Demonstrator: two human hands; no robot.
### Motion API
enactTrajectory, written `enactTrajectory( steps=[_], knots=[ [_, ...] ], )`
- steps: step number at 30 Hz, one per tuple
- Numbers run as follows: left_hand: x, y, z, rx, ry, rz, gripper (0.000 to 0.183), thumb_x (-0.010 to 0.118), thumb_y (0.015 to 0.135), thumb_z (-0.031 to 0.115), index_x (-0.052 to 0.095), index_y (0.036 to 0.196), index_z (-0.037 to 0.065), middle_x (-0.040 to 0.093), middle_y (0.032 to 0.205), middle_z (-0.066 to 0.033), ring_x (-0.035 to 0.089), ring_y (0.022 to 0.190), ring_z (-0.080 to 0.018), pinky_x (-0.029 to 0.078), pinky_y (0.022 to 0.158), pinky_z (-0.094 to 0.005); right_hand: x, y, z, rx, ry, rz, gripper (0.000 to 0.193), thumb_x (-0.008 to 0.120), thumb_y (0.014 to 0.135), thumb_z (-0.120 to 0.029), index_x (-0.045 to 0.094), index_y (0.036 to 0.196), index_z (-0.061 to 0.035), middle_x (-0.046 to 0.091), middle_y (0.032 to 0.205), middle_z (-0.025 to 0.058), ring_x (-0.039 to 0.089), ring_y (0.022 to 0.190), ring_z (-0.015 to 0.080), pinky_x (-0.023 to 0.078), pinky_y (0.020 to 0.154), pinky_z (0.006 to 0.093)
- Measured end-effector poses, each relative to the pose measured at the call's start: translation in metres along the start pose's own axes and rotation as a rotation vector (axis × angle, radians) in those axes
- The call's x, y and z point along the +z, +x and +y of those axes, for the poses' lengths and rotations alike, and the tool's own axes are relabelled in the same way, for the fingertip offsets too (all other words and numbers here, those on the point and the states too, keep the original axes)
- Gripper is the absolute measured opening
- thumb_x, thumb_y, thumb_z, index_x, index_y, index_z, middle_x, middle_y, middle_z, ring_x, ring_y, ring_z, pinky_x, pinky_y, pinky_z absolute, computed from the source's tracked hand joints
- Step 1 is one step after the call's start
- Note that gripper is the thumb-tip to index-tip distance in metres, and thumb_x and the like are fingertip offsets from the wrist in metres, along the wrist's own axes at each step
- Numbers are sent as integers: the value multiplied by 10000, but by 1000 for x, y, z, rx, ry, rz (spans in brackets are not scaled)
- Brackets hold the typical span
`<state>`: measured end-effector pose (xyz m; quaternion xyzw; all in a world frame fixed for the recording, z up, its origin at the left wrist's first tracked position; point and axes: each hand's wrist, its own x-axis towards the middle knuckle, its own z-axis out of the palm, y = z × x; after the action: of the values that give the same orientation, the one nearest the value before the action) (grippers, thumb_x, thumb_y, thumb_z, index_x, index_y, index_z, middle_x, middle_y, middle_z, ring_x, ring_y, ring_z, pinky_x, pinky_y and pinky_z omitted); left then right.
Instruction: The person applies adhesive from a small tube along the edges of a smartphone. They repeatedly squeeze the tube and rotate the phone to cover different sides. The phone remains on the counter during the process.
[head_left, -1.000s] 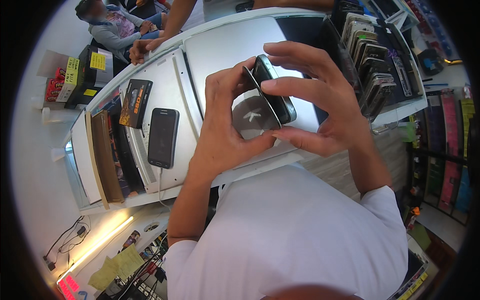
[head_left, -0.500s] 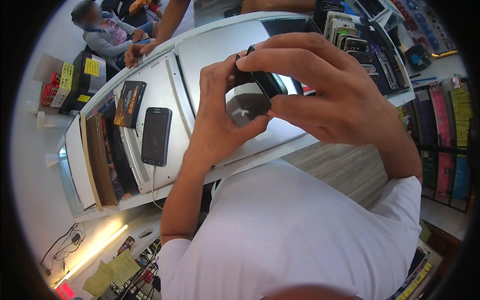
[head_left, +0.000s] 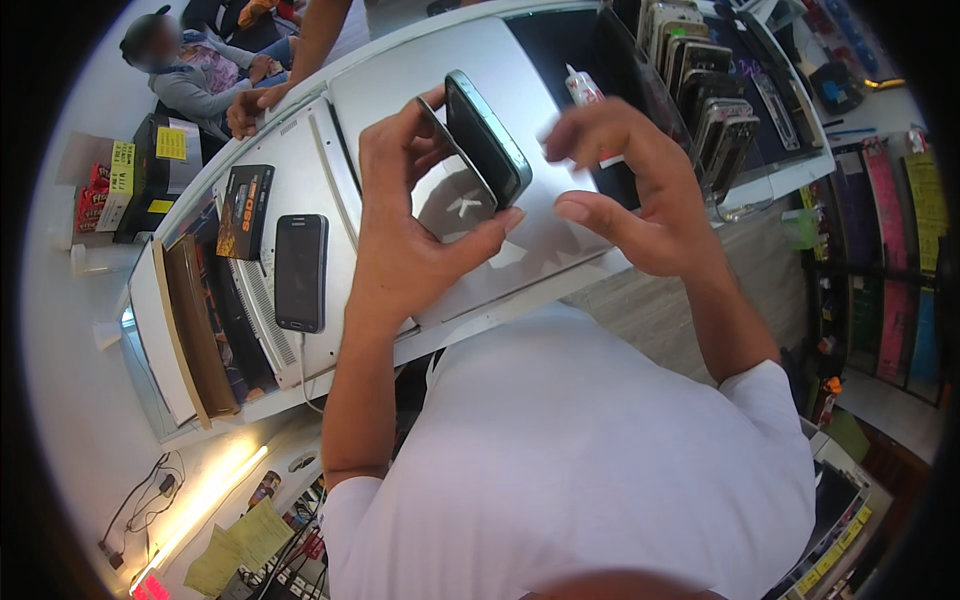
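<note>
My left hand grips a phone with a pale green frame, fingers behind it and thumb at its lower end. A thin dark panel leans away from the phone at the top, and the two meet near the thumb, forming a narrow V. Whether they are joined there I cannot tell. To the right, my right hand hovers apart from the phone, fingers curved and spread with nothing in them. Behind its fingers lies a white tube with a pointed nozzle and red marks.
On the silver laptop at left rest a dark phone with a white cable and a black-and-orange box. Several phones stand in a rack at right. Another person's hand rests on the far counter edge.
My right hand has let go of the phone and moved down and right, its fingers opening. The left hand keeps its hold. The V-shaped gap and the white tube now show.
</note>
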<state>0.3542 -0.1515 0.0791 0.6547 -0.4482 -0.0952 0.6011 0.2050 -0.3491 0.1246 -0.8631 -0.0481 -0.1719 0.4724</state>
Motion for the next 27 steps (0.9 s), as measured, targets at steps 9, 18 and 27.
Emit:
enactTrajectory(
  steps=[9, 18, 27],
  knots=[
    [-10, 6, 6, -81, 50, -102, 916, 860, 809, -13, 352, 1570, 5, 623, 1404, -212, 622, 1339, -315, 539, 1105, -424, -10, 43, 18, -348, 190, -100, 925, 861, 881, -453, 431, 1592, -49, 601, 1463, 213, 635, 1297, 355, 526, 1095, 456],
    [-15, 5, 7, -79, 83, -104, 866, 837, 841, -28, 374, 1573, -3, 640, 1379, -211, 657, 1262, -287, 572, 1058, -412, -5, 38, 3, -250, 192, -46, 822, 868, 885, -383, 501, 1523, -18, 645, 1358, 189, 637, 1285, 298, 522, 1112, 424],
    [-13, 12, 10, -223, -7, -31, 873, 923, 784, 216, 472, 1506, 19, 651, 1337, -167, 637, 1270, -293, 471, 1157, -490, 4, 33, 9, -247, 224, 41, 906, 837, 918, -476, 439, 1575, 6, 575, 1480, 219, 613, 1327, 312, 522, 1103, 424]
  ],
)
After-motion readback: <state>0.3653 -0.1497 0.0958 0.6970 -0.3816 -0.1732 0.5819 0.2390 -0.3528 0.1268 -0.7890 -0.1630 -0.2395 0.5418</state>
